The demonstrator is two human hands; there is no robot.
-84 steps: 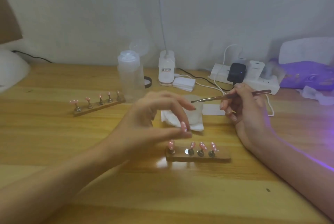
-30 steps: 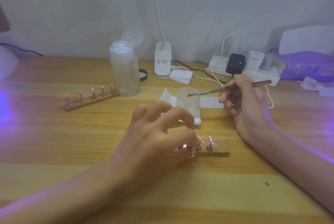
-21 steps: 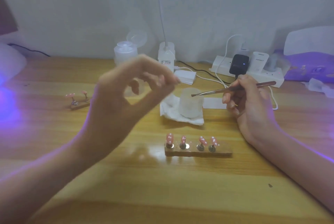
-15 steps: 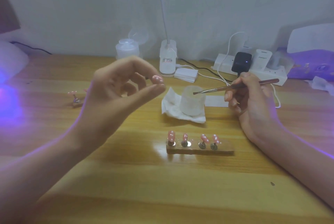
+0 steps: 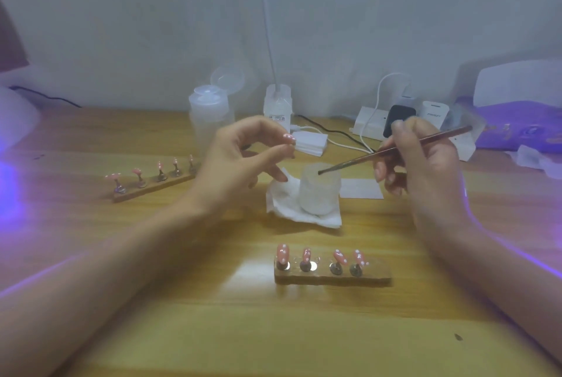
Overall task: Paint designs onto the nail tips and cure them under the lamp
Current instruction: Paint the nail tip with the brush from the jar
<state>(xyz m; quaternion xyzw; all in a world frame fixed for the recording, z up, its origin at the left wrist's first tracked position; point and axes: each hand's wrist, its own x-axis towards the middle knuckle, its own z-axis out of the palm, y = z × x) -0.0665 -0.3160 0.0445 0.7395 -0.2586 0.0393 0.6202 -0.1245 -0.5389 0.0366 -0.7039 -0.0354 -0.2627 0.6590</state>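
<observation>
Leftmost, a wooden holder [image 5: 152, 189] carries five nail tips [image 5: 159, 164]. The left hand [image 5: 240, 160] pinches one dotted pink nail tip [image 5: 289, 138] in the air. A frosted cup [image 5: 319, 194] stands on a tissue [image 5: 282, 204], its content unclear. The right hand [image 5: 425, 160] grips a thin brush [image 5: 395, 148], its tip at the cup's mouth.

One pink, white-dotted nail tip [image 5: 289, 138] is pinched in the left hand [image 5: 243, 160] at centre, four more tips [image 5: 340, 256] stand on the near holder [image 5: 377, 277], five tips [image 5: 159, 164] on the far-left holder [image 5: 152, 191], and the right hand [image 5: 425, 163] holds a slanted brush [image 5: 365, 159].
</observation>
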